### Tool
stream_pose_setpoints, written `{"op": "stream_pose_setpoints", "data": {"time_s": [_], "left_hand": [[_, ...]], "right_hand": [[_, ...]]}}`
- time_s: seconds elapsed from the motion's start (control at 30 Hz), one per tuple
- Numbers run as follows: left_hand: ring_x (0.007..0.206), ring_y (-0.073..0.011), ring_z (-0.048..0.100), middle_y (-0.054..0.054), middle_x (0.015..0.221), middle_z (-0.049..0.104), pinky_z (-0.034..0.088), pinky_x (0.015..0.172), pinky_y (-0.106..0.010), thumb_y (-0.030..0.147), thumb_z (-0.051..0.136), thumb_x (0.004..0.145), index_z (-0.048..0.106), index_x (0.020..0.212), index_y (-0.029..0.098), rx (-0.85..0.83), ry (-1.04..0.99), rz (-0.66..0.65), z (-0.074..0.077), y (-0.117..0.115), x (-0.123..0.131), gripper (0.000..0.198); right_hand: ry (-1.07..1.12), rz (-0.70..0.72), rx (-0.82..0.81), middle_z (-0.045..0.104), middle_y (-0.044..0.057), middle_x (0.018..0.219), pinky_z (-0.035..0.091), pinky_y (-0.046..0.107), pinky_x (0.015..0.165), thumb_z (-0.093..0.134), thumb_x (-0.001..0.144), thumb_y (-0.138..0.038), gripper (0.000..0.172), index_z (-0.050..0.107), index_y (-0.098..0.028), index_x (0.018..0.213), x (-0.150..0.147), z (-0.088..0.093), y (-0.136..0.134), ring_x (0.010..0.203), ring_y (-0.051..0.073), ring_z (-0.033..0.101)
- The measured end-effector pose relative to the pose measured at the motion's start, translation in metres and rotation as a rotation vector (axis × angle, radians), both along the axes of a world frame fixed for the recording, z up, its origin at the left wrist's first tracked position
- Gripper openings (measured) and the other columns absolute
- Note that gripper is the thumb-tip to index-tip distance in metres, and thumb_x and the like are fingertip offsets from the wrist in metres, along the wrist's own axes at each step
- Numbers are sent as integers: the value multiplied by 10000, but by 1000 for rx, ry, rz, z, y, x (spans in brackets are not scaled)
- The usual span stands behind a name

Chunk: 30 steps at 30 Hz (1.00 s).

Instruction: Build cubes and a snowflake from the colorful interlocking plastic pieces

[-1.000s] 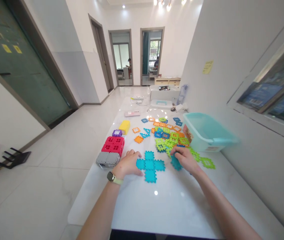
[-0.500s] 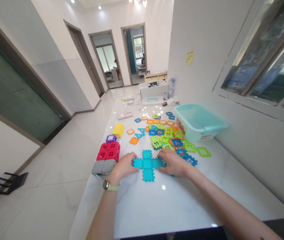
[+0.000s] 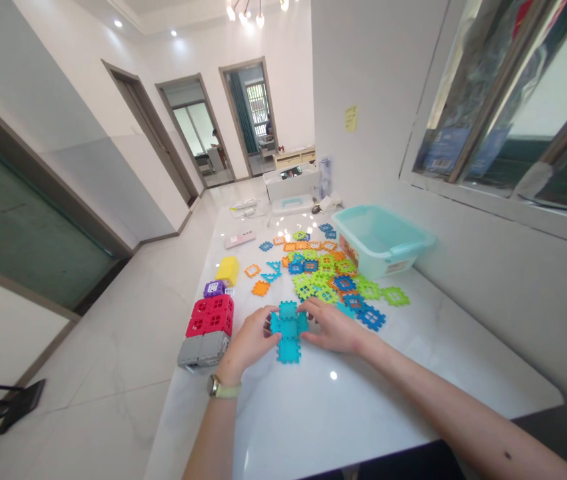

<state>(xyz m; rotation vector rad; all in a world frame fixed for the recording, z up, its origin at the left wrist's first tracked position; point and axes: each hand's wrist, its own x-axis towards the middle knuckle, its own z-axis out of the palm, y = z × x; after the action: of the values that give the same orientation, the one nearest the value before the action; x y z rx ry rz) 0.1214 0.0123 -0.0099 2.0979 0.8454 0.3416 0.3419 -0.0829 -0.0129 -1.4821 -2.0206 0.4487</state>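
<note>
Our left hand (image 3: 254, 337) and right hand (image 3: 332, 327), half-curled, pinch opposite sides of the turquoise cross-shaped plastic panel (image 3: 289, 329) between them on the glossy white table (image 3: 288, 413), long axis pointing away from us.

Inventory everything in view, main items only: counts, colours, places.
Tile cross: 1, turquoise, between hands
Loose tiles: many, mixed colours, mid-table
Blocks: at least 4, grey, red, purple, yellow, left edge
Tub: 1, pale turquoise, right
Slim case: 1, pink, past blocks
Box: 1, white, far end
Table: 1, white, beneath
Router: 1, black, left floor
Watch: 1, pale strap, left wrist
Left hand: 1, cross's left side
Right hand: 1, cross's right side
</note>
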Motion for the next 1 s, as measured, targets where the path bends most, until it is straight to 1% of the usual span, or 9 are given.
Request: {"op": "stream_pose_setpoints", "data": {"time_s": [0.2,0.3,0.4,0.5,0.63,0.8,0.9,1.0], "left_hand": [[921,-189,650,-71,1125,644,547,779,-281,138,601,778,519,1268,203,40,-14,-7,-3,-1,2,501],[907,-186,650,-61,1082,653,543,768,-275,117,593,767,537,1241,198,62,-16,-20,-1,-2,4,485],[887,-182,652,-46,1023,669,532,760,-267,87,581,745,561,1197,200,99,-5,-23,0,-3,6,466],[858,-183,646,-46,1016,673,522,760,-273,74,581,722,568,1205,204,175,17,-10,-2,-3,9,501],[815,-184,637,-55,1004,679,513,759,-282,77,589,708,574,1237,196,247,36,1,-6,-3,10,543],[797,-178,641,-54,997,696,513,736,-262,75,589,700,600,1222,187,212,1,-9,-7,-3,12,534],[769,-172,645,-36,933,705,511,703,-248,81,588,711,606,1220,190,159,-35,-16,-6,-4,13,521],[737,-165,643,-18,883,708,509,679,-240,66,577,710,600,1239,201,145,-56,-5,-8,-5,14,546]], "right_hand": [[61,38,20,567,86,1098,514,302,767,665,855,-297,346,552,-185,1162,-5,-11,3,867,190,617],[82,21,3,573,81,1073,523,314,758,679,854,-306,363,556,-178,1171,-6,-15,5,814,179,626],[62,8,-2,584,69,1022,524,327,752,707,834,-295,372,569,-180,1160,-9,-14,7,801,189,628],[62,3,0,579,56,1009,527,326,752,707,831,-278,330,580,-196,1125,-12,-15,7,783,181,630],[119,-3,2,563,56,1042,543,311,753,692,839,-252,282,577,-198,1091,-13,-20,6,773,159,638],[177,-4,2,545,51,1031,563,312,750,670,849,-223,230,572,-203,1057,-13,-21,5,797,161,646],[199,-8,-8,537,49,1016,571,323,751,670,846,-221,220,571,-199,1041,-14,-19,5,798,165,649],[224,-25,-21,534,44,1006,576,329,752,690,830,-240,226,577,-200,1021,-17,-18,6,788,164,654]]}}
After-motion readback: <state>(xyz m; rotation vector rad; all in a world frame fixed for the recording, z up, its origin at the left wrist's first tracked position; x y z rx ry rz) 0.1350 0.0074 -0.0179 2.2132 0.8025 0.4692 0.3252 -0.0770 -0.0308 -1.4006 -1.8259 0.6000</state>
